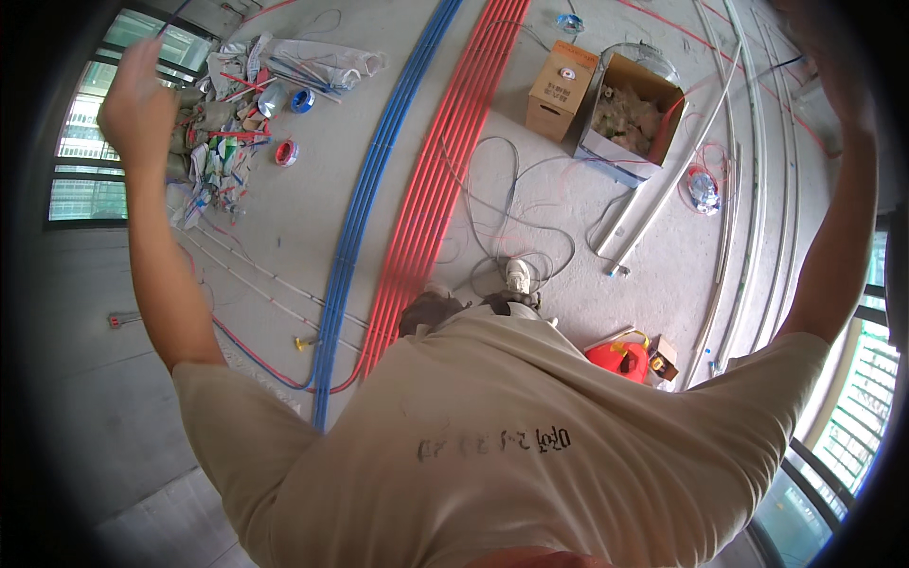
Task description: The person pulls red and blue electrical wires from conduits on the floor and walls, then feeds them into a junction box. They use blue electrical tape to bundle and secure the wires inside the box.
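My left hand (pixel 140 109) is raised at the far left, its fingers pinched together and slightly blurred. A thin dark purple wire (pixel 174 17) runs up from its fingertips. My right hand (pixel 833 57) is raised at the upper right, mostly lost in the dark rim, so its fingers are not readable. A thin dark strand (pixel 784 63) ends close beside it; whether the hand holds it cannot be made out.
Blue conduits (pixel 386 142) and red conduits (pixel 454 142) cross the concrete floor. An open box (pixel 620 161) with plastic bags stands beside a brown carton (pixel 559 90). A debris heap (pixel 222 151), loose grey cable (pixel 511 189), white pipes (pixel 677 156) and a red object (pixel 620 360) lie around my feet.
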`<state>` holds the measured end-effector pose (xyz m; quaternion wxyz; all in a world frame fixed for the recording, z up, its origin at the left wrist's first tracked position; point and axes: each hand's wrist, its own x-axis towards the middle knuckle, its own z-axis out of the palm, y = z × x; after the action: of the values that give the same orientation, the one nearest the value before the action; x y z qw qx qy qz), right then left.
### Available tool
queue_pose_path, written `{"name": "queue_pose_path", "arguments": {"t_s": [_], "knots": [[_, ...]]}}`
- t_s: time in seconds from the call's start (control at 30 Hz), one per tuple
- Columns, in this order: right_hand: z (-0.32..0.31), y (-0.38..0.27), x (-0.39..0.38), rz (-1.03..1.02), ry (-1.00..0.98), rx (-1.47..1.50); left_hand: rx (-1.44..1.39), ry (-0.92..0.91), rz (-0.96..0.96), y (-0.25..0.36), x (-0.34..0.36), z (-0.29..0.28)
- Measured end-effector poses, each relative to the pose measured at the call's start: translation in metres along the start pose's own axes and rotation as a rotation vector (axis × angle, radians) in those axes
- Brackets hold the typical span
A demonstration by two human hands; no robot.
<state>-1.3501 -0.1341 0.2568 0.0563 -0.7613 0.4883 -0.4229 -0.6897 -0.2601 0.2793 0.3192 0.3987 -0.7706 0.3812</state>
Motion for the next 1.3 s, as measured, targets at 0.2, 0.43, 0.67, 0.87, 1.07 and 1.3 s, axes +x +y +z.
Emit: {"name": "queue_pose_path", "arguments": {"t_s": [0.2, 0.43, 0.67, 0.87, 1.07, 1.3], "knots": [[0.055, -0.016, 0.039, 0.229, -0.126, 0.215, 0.09, -0.136, -0.529, -0.138, -0.164, -0.082], [0.163, -0.012, 0.095, 0.102, -0.459, 0.34, 0.018, 0.011, -0.603, -0.116, -0.189, -0.173], [0.353, -0.212, 0.115, -0.336, -0.546, 0.571, -0.152, -0.019, 0.326, -0.024, -0.069, -0.145], [0.348, -0.221, 0.098, 0.021, -0.689, 1.123, -0.05, 0.024, 0.249, -0.069, -0.046, -0.138], [0.292, -0.146, 0.058, 0.129, -0.659, 1.099, 0.1, -0.175, -0.224, -0.163, -0.111, -0.162], [0.265, -0.122, 0.042, 0.048, -0.909, 1.337, 0.124, -0.059, -0.345, -0.142, -0.094, -0.196]]}}
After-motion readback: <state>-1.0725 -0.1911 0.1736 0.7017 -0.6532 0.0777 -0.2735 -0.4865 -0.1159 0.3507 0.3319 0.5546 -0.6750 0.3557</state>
